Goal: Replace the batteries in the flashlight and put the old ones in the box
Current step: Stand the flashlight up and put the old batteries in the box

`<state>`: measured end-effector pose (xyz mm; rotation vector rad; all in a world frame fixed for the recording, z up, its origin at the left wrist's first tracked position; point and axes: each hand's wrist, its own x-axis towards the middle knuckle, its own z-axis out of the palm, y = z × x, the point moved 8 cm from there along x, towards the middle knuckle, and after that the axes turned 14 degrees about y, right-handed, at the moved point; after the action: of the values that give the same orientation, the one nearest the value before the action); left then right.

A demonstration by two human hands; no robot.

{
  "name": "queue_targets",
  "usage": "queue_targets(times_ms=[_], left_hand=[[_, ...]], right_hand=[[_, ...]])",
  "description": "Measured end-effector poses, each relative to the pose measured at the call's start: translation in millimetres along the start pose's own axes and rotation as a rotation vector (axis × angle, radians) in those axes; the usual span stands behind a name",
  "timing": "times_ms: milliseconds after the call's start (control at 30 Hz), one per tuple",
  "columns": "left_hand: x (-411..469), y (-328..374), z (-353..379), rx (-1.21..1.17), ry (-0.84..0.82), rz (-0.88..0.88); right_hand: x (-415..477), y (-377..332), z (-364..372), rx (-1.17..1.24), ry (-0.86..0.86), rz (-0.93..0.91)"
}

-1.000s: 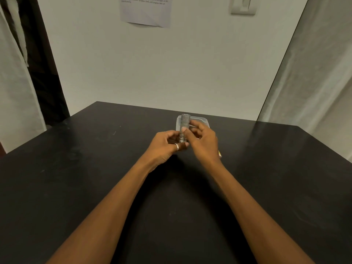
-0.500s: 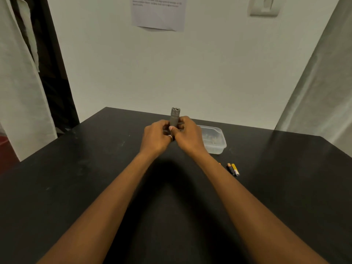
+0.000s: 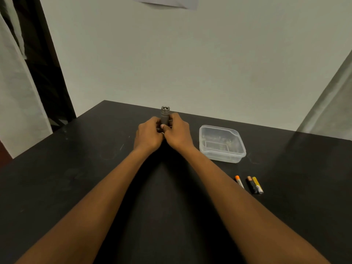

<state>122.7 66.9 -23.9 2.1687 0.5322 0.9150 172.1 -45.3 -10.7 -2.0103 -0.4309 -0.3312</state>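
Both hands, left [image 3: 147, 135] and right [image 3: 178, 133], clamp their grip on the upright flashlight [image 3: 165, 116]; likely rigid, slick metal, best held at its ribbed body.

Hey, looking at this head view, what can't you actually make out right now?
- Lower end of the flashlight: wrapped by the left hand and right hand.
- Labels on the three batteries: too small.
- Wall paper: cut off by the top edge.
- Contents of the plastic box: unclear through glare.
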Motion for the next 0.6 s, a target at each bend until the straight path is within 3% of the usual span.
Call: queue_targets(times_ms=[367, 500, 600], left_hand=[[-21, 6, -10, 0.124, -0.034, -0.045], [-47, 29, -25, 0.140, 0.040, -0.013], [-70, 53, -19, 0.063, -0.018, 0.064]], right_hand=[[-21, -8, -25, -0.076, 0.005, 0.060], [-36, -21, -68, -0.150, 0.068, -0.023], [-49, -28, -107, -0.290, 0.025, -0.092]])
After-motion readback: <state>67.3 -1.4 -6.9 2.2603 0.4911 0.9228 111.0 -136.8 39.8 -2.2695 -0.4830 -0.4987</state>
